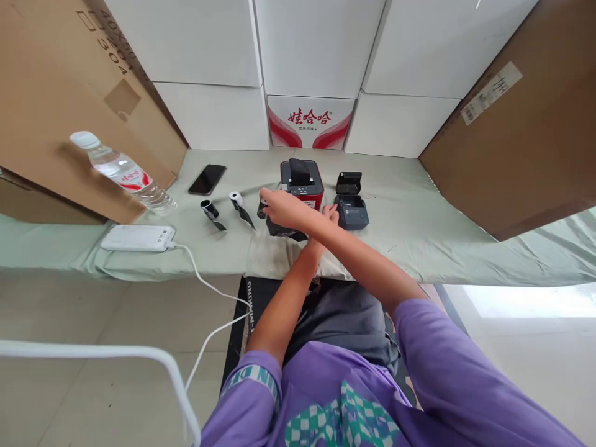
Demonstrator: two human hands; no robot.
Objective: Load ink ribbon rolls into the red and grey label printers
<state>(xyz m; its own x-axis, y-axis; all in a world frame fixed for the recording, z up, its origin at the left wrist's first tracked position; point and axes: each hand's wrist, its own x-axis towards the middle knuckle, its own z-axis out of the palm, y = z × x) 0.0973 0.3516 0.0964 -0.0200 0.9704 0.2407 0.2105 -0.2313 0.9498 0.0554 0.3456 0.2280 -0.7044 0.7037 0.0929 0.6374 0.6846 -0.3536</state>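
Note:
My arms are crossed over the cloth-covered table. My right hand (282, 208) reaches to the left, with its fingers closed on a small black roll (261, 211). A black strip (279, 230) lies below that hand. My left hand (331, 213) rests beside the small dark label printer (352, 211), whose lid stands up; its fingers are partly hidden by my right forearm and look loosely apart. Behind both hands sits a red and black printer (302, 180) with a black piece rising from its top. Two more rolls, one black (209, 209) and one white (236, 199), lie to the left with dark tails.
On the left are a phone (207, 179), a tilted water bottle (128, 177) and a white power bank (138, 238) with a cable (200, 267). White boxes (307, 49) line the back. Cardboard boxes (516, 124) flank the table (400, 248).

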